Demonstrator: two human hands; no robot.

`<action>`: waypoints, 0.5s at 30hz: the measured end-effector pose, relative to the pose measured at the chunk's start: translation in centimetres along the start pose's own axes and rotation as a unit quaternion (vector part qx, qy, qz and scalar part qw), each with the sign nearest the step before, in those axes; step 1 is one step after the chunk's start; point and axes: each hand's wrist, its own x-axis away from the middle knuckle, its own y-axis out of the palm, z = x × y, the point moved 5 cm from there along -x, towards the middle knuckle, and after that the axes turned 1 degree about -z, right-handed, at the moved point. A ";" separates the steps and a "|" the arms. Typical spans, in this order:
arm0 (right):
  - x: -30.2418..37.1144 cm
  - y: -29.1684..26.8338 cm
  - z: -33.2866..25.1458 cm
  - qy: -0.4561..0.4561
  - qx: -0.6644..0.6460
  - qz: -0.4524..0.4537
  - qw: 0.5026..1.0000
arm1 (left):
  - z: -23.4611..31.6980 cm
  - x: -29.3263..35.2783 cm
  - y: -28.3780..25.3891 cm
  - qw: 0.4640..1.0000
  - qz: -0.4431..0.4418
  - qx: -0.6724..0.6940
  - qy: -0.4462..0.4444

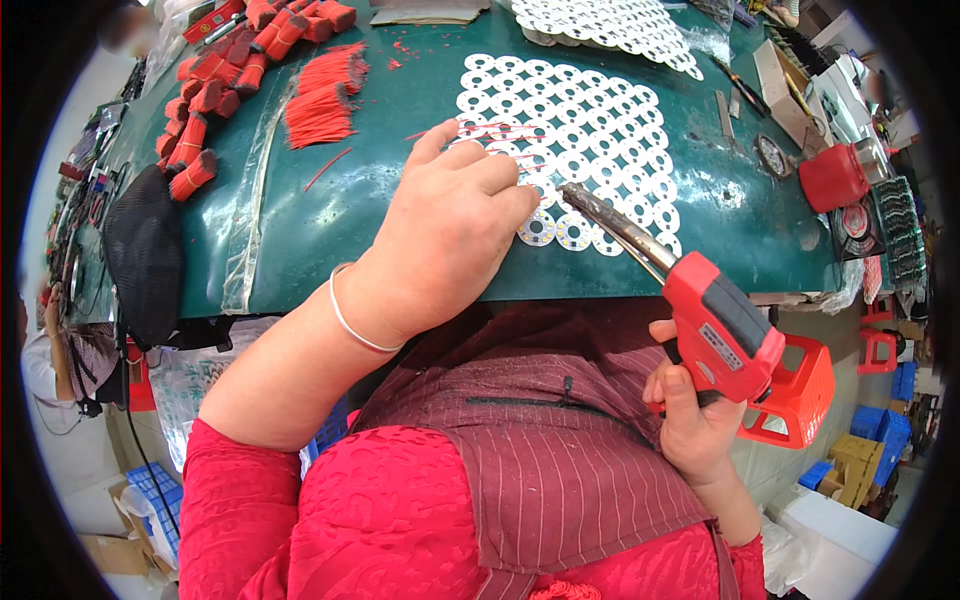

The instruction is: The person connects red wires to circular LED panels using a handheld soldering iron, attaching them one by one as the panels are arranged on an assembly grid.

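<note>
A sheet of joined round white circuit boards (600,130) lies on the green table. My left hand (450,220) is over its left side, fingers bent and closed at thin red wires (505,127). Its fingertips are mostly hidden by the hand, but one wire pokes out past the index finger. My right hand (690,410) grips a red and black soldering gun (725,325) by its handle. The gun's metal tip points up and left, close to the sheet's lower boards and just right of my left hand.
Cut red wires (325,95) lie in a pile left of the sheet, with tied red bundles (200,125) beyond. More board sheets (610,30) are stacked at the back. A red canister (833,178) and tweezers (745,90) are at the right. A red stool (800,395) stands below.
</note>
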 end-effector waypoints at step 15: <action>1.0 -0.2 0.0 0.021 0.023 0.003 0.999 | -5.3 4.5 -7.1 0.979 0.023 -0.150 -0.140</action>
